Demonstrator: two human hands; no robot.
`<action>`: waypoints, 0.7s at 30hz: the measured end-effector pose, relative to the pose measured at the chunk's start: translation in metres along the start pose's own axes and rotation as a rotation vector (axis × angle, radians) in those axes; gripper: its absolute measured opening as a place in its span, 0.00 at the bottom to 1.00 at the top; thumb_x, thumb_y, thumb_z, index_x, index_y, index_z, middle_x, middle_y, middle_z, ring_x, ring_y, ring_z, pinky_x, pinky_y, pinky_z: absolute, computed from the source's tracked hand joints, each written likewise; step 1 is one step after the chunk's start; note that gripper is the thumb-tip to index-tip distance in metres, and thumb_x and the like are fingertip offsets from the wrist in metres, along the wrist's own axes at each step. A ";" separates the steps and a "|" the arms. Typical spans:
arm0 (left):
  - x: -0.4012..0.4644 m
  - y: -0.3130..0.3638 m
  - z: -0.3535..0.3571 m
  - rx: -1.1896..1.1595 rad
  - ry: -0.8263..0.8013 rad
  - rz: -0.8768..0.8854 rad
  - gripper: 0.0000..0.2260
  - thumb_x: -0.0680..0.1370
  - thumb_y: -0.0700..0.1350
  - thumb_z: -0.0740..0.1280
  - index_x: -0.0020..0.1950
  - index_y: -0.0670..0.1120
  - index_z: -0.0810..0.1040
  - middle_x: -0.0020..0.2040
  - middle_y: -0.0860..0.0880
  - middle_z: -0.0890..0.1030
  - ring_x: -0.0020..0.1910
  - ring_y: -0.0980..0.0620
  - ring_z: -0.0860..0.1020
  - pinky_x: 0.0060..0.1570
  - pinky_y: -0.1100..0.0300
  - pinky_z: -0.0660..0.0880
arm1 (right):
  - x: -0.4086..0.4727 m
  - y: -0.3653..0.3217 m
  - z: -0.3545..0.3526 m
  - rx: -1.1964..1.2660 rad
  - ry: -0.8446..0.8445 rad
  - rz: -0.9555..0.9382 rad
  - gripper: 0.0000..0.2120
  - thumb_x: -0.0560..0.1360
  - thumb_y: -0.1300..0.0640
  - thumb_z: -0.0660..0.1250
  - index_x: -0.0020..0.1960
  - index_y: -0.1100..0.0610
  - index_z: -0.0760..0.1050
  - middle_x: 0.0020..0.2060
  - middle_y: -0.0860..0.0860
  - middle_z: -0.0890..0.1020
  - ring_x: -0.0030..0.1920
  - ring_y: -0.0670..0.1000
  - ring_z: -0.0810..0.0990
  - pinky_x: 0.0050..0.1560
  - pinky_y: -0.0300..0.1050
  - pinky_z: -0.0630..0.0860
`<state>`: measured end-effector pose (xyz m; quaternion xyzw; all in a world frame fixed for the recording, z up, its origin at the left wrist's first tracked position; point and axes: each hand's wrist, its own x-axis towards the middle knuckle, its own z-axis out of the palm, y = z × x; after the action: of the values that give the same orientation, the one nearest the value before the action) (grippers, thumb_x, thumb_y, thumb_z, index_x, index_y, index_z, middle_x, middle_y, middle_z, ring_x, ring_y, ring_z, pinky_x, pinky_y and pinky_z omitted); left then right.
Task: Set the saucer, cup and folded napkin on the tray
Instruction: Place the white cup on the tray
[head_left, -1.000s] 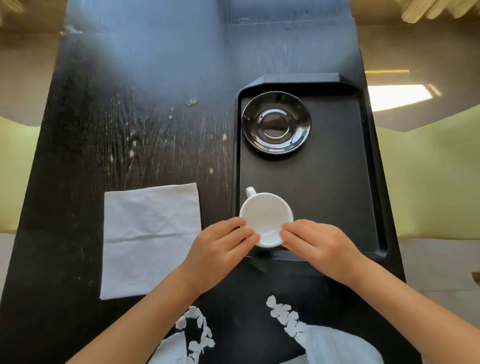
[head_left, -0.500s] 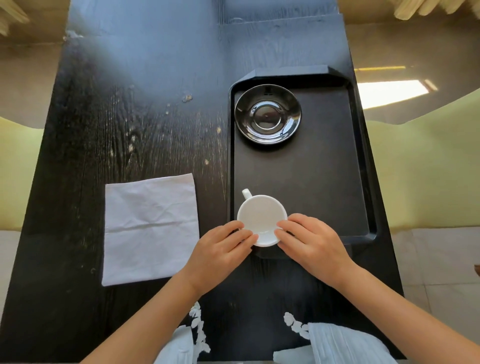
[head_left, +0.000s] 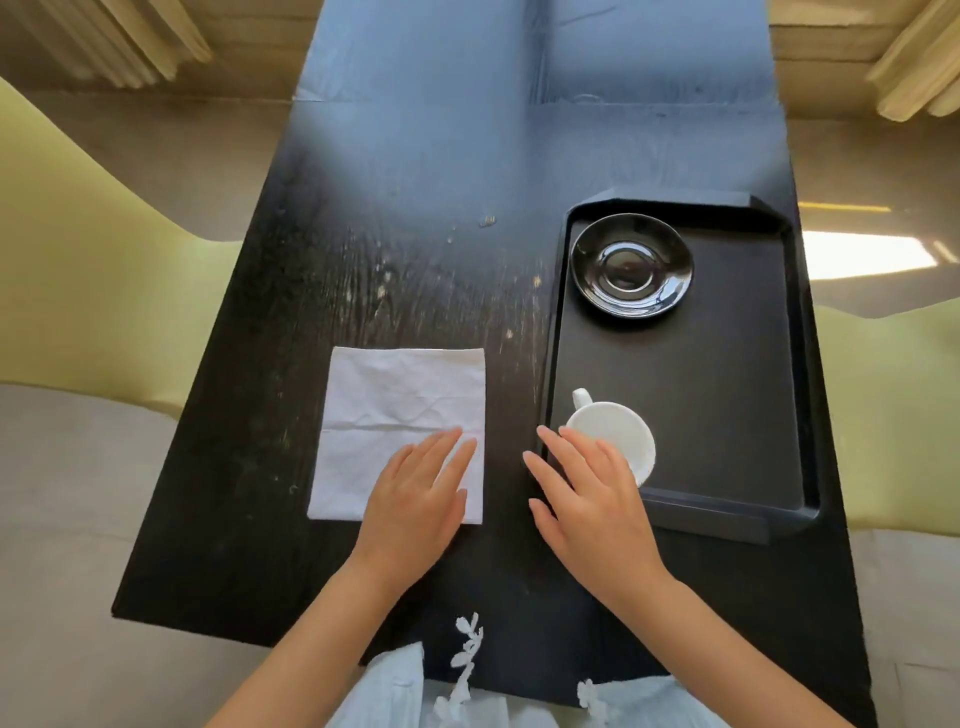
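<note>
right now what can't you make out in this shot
- Cup, head view: its near-left rim is hidden by the right hand.
- Napkin, head view: its near-right part lies under the left hand, so contact there cannot be told.
- Cup on the tray: whether upright or inverted is unclear from above.
- Saucer: glare masks its surface detail.

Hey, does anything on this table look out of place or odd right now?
Yes: the white cup stands on the tray, well apart from the black saucer. The napkin lies creased on the scuffed table, off the tray.
</note>
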<state>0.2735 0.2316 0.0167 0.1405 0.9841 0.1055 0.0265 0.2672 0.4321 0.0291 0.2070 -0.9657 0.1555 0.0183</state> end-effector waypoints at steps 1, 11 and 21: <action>-0.007 -0.012 -0.001 0.024 -0.015 -0.067 0.28 0.65 0.44 0.77 0.64 0.43 0.75 0.62 0.43 0.78 0.60 0.44 0.78 0.60 0.48 0.70 | 0.006 -0.013 0.007 0.013 -0.030 0.008 0.23 0.65 0.56 0.76 0.59 0.57 0.78 0.61 0.57 0.79 0.61 0.58 0.77 0.60 0.59 0.73; -0.064 -0.114 0.019 0.167 -0.259 -0.107 0.31 0.62 0.49 0.79 0.63 0.45 0.76 0.62 0.43 0.79 0.61 0.45 0.77 0.56 0.44 0.76 | 0.014 -0.070 0.090 -0.113 -0.323 0.042 0.31 0.58 0.62 0.78 0.60 0.59 0.77 0.63 0.59 0.77 0.63 0.60 0.76 0.57 0.59 0.76; -0.060 -0.164 0.025 0.218 -0.321 0.291 0.30 0.62 0.51 0.79 0.61 0.44 0.77 0.60 0.40 0.80 0.58 0.42 0.79 0.53 0.46 0.77 | 0.010 -0.061 0.094 -0.169 -0.242 -0.133 0.33 0.49 0.67 0.80 0.54 0.61 0.80 0.55 0.60 0.82 0.54 0.61 0.81 0.44 0.50 0.81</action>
<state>0.2882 0.0658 -0.0420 0.2978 0.9422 -0.0223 0.1519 0.2855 0.3467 -0.0415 0.2855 -0.9547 0.0459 -0.0706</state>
